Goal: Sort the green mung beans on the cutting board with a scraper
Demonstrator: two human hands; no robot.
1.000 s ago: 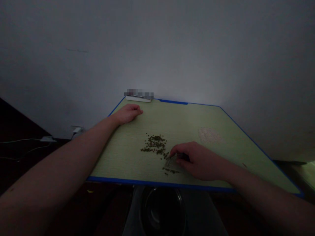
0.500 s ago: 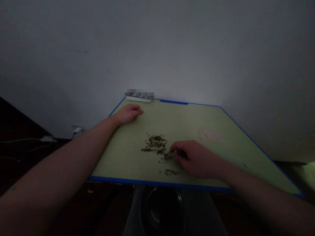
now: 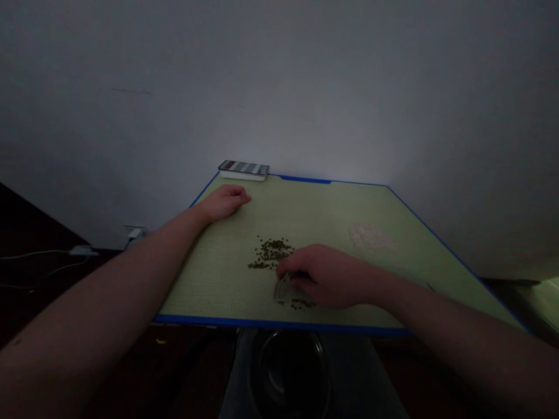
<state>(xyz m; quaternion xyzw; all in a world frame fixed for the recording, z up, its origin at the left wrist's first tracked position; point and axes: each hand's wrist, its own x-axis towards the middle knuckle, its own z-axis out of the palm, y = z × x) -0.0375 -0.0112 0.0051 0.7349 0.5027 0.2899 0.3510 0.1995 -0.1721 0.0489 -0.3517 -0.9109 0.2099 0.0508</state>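
My right hand (image 3: 323,276) is closed on a clear plastic piece (image 3: 282,289), thin with a curved edge; its exact kind is too dim to make out. The piece is tilted down to the table between two groups of small dark beans or seeds. The larger pile (image 3: 269,251) spreads just left of my fingers, which cover its right edge. A smaller cluster (image 3: 301,304) lies beneath my hand, near the front edge. On the left side of the table my left hand (image 3: 226,202) rests with its fingers curled in, and nothing shows in it.
The pale green table (image 3: 323,209) has a blue rim and stands against a wall (image 3: 305,87). A phone on a white box (image 3: 243,170) lies at the back left. A thin pale pinkish heap (image 3: 369,236) is at the right. Below the front edge sits a dark round bowl (image 3: 290,375).
My right hand has shifted left with the clear piece, whose edge has swung toward the front of the table. My left hand stays in place. The camera view has turned slightly.
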